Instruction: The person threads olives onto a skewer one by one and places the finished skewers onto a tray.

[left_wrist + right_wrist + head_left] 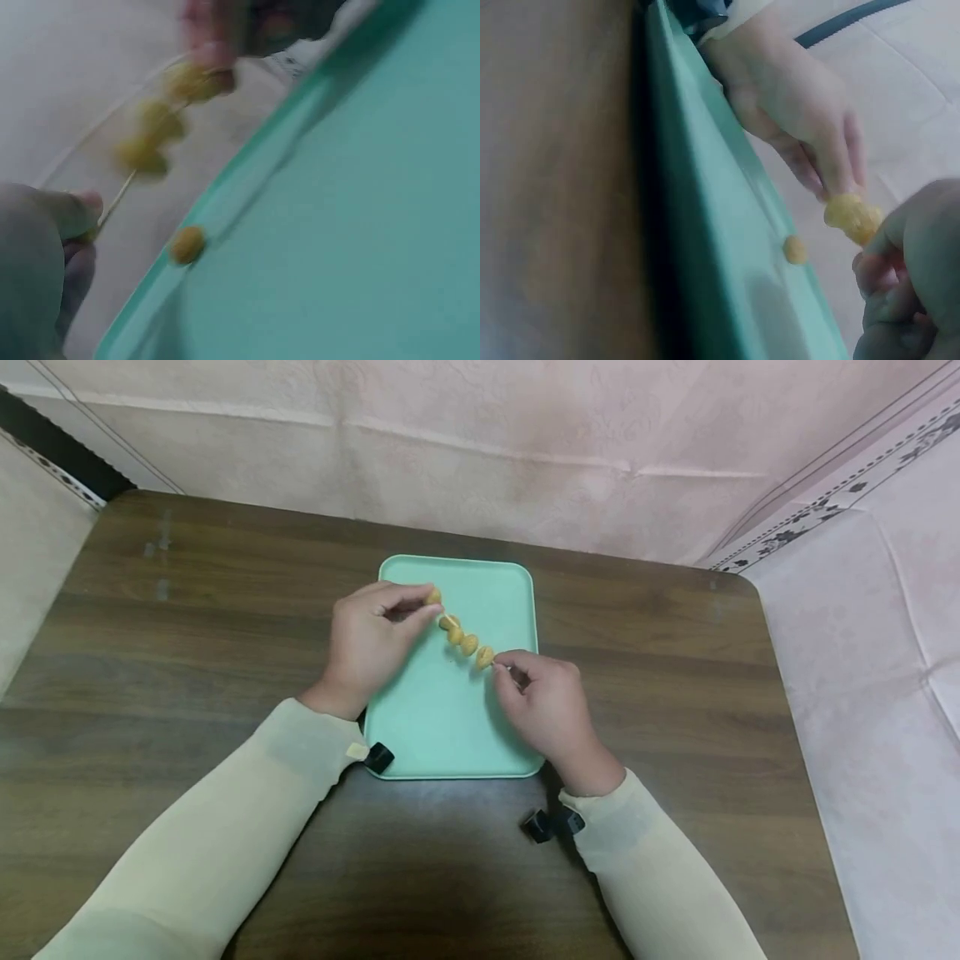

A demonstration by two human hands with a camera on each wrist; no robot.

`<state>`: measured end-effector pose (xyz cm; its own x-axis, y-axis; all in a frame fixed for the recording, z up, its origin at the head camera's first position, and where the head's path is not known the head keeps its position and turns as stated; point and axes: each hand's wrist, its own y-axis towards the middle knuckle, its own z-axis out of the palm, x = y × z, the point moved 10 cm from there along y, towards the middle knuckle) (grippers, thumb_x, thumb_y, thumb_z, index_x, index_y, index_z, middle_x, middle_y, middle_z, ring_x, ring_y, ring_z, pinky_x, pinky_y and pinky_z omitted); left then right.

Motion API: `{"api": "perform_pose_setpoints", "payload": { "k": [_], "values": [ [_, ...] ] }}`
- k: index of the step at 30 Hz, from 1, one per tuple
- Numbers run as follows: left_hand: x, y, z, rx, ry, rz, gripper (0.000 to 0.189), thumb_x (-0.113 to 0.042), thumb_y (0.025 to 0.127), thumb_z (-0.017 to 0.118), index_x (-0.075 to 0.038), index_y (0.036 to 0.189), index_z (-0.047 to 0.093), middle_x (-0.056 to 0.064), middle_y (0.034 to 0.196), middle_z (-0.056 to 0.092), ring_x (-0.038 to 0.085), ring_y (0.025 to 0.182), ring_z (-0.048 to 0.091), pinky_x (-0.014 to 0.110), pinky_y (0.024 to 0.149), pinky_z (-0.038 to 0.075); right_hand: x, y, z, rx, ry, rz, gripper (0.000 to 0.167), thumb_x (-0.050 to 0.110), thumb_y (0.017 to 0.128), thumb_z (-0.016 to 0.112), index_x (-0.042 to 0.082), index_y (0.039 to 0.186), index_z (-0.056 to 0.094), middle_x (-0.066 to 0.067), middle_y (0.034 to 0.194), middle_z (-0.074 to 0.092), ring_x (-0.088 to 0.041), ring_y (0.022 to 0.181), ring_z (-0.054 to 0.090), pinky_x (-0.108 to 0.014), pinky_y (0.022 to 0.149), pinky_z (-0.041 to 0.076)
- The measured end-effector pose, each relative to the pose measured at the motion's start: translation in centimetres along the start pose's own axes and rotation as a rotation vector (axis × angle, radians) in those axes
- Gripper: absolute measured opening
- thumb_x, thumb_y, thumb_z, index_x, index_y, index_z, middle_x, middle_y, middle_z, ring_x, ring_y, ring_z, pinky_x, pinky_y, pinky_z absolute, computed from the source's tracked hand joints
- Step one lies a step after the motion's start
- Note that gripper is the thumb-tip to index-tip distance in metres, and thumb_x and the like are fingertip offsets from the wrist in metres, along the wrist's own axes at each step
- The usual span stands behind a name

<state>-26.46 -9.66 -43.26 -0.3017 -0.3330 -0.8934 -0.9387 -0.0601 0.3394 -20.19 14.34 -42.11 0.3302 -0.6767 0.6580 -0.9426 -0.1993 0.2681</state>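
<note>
Over the tray, a thin skewer (118, 198) carries several small yellow-brown balls (469, 645) in a slanting row. At its upper left end, my left hand (371, 639) pinches one yellow-brown ball (433, 596) between thumb and fingers. My right hand (543, 697) pinches the lower right end of the skewer, close behind the last ball (484, 657). One loose ball (187, 244) lies on the tray by its far edge, below the skewer. In the right wrist view the balls overlap one another, and my right fingers (889, 259) hide part of the skewer.
The mint-green tray (450, 735) lies on a brown wooden table (225, 635). Pale patterned cloth (480, 443) hangs behind the table and along its right side. A small black camera sits at each wrist, close over the tray's near edge.
</note>
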Motion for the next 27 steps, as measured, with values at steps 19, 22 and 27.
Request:
{"api": "perform_pose_setpoints", "payload": {
  "k": [19, 22, 27],
  "values": [
    [3.9, 0.7, -1.8, -0.074, -0.334, -0.330, 0.037, -0.023, 0.097, 0.093, -0.011, 0.131, 0.084, 0.007, 0.128, 0.083, 0.017, 0.111, 0.080, 0.019, 0.093, 0.066, -0.4, 0.0, -0.4, -0.023, 0.048, 0.001, 0.015, 0.014, 0.105, 0.075, 0.006, 0.108, 0.088, -0.003, 0.068, 0.066, -0.016, 0.058, 0.051, -0.026, 0.051, 0.043],
    [3.9, 0.8, -1.8, -0.075, -0.364, -0.319, 0.038, -0.019, 0.099, 0.091, -0.007, 0.134, 0.082, 0.009, 0.129, 0.082, 0.017, 0.111, 0.080, 0.020, 0.094, 0.066, -0.4, 0.0, -0.4, -0.023, 0.048, -0.001, 0.016, 0.014, 0.105, 0.075, 0.006, 0.109, 0.088, -0.003, 0.068, 0.065, -0.016, 0.058, 0.052, -0.026, 0.051, 0.043],
    [3.7, 0.9, -2.1, -0.087, -0.323, -0.304, 0.040, -0.019, 0.100, 0.089, -0.010, 0.139, 0.080, 0.008, 0.133, 0.081, 0.015, 0.113, 0.078, 0.018, 0.095, 0.065, -0.1, 0.0, -0.5, -0.027, 0.043, -0.007, 0.015, 0.014, 0.105, 0.076, 0.006, 0.108, 0.088, -0.003, 0.068, 0.066, -0.016, 0.058, 0.052, -0.026, 0.051, 0.043]
  ]
}}
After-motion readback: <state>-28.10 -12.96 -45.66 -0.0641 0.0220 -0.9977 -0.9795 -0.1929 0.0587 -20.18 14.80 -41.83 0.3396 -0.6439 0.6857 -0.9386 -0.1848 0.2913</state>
